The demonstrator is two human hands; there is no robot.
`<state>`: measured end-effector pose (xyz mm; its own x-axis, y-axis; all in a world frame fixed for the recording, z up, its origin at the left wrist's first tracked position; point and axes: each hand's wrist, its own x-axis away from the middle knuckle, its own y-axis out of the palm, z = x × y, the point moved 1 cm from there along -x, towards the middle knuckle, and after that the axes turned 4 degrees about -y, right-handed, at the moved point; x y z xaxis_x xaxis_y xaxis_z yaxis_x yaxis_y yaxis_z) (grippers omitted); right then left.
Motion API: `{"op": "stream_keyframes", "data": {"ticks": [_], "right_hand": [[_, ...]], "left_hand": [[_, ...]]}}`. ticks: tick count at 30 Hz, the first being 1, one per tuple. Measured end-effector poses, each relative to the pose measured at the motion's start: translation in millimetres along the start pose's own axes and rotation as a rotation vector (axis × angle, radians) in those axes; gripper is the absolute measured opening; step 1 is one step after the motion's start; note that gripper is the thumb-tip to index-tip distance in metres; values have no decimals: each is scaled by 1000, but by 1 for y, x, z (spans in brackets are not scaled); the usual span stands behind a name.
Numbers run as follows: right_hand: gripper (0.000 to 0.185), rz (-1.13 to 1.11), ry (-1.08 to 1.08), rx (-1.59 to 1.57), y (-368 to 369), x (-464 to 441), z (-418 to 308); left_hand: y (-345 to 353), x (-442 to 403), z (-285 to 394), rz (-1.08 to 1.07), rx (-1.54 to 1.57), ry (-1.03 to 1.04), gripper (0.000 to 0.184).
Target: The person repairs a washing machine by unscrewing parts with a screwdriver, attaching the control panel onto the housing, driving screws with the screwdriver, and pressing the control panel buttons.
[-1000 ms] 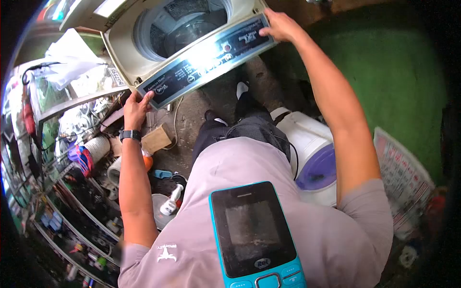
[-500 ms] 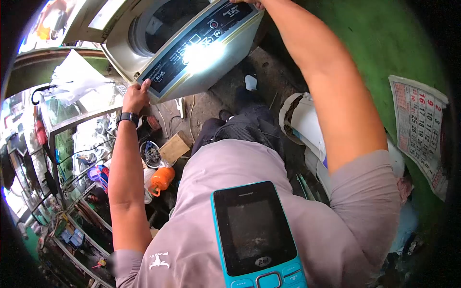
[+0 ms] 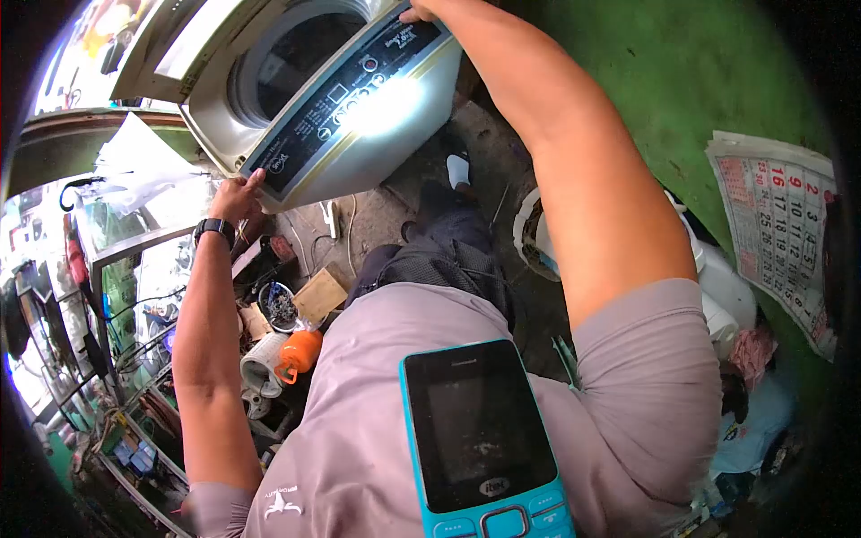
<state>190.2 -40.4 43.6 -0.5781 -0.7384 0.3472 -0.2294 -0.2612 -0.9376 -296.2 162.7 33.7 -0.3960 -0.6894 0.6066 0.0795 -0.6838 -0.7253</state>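
Observation:
A top-loading washing machine (image 3: 386, 148) stands tilted at the top, its lid raised and the round drum opening (image 3: 305, 58) showing. My left hand (image 3: 239, 195) grips the left front corner of its control panel (image 3: 345, 99), thumb on top. At the panel's far right corner my right hand (image 3: 421, 11) is closed on the edge, partly cut off by the frame. A bright glare covers part of the panel. In the foreground a blue keypad phone (image 3: 484, 439) lies against my shirt, touched by neither hand.
An orange container (image 3: 299, 351), a wooden piece (image 3: 320, 296) and a bucket (image 3: 278, 303) sit at left beside cluttered shelves (image 3: 134, 448). A calendar (image 3: 776, 224) hangs on the green wall at right. A white container (image 3: 535, 235) stands right of my legs.
The washing machine has tipped and turned, showing more of its front side. Both hands have shifted left with it, still on its corners. The view has turned, bringing the calendar and orange container into fuller sight.

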Motion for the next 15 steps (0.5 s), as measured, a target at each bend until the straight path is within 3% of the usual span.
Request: {"op": "stream_keyframes", "data": {"ticks": [2, 3, 7, 9, 11, 12, 13, 14, 15], "right_hand": [[71, 41, -11, -110, -2, 12, 11], [73, -52, 37, -81, -7, 10, 9], [75, -97, -75, 57, -23, 26, -1], [71, -155, -38, -141, -32, 42, 7], [71, -52, -83, -98, -6, 9, 29], [71, -62, -79, -88, -10, 12, 28], [70, 134, -32, -263, -20, 17, 23], [69, 331, 15, -437, -28, 23, 18], [69, 317, 14, -429, -23, 22, 15]], "left_hand": [[4, -10, -8, 15, 32, 18, 65], [5, -9, -8, 46, 32, 52, 64], [-12, 17, 30, -6, -285, 30, 68], [-16, 36, 44, -60, -251, -28, 69], [-14, 47, 58, 472, -412, 114, 71], [-12, 41, 57, 525, -380, 243, 87], [-7, 43, 65, 515, -370, 242, 87], [1, 50, 73, 569, -410, 447, 98], [11, 60, 80, 618, -449, 648, 111]]}}
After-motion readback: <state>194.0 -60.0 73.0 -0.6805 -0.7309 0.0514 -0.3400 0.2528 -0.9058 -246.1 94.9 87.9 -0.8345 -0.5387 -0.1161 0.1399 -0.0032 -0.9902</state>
